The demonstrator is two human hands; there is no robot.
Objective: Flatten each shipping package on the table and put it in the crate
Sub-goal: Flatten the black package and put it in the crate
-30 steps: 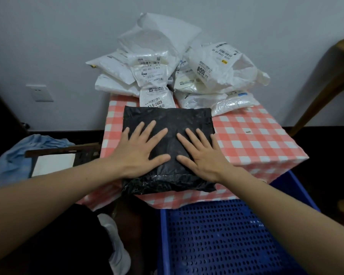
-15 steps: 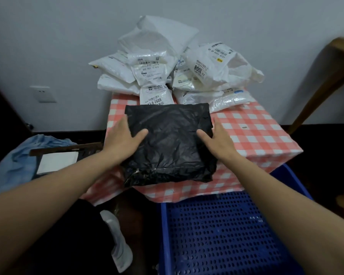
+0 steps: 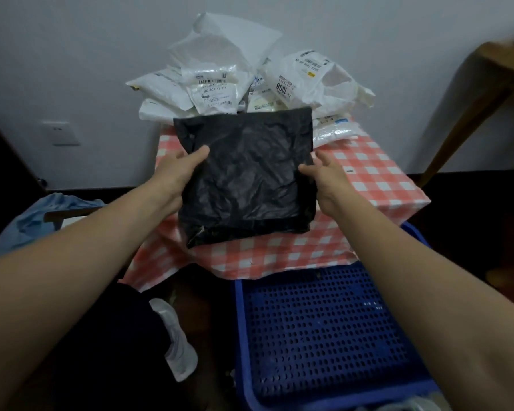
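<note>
The left hand [image 3: 178, 173] and right hand [image 3: 324, 180] each gripped a side edge of the black package [image 3: 247, 173], thumbs on top, holding it tilted over the counter [image 3: 383, 179]; the crate [image 3: 324, 321] lay below, nearer the right hand.

You have one black package [image 3: 244, 173], one blue crate [image 3: 324, 336], one checked worktop [image 3: 377, 179], and a white package heap [image 3: 220, 69] too overlapped to count exactly.

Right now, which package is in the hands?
The black package, gripped at its sides by left hand and right hand; the white packages lie piled behind.
</note>
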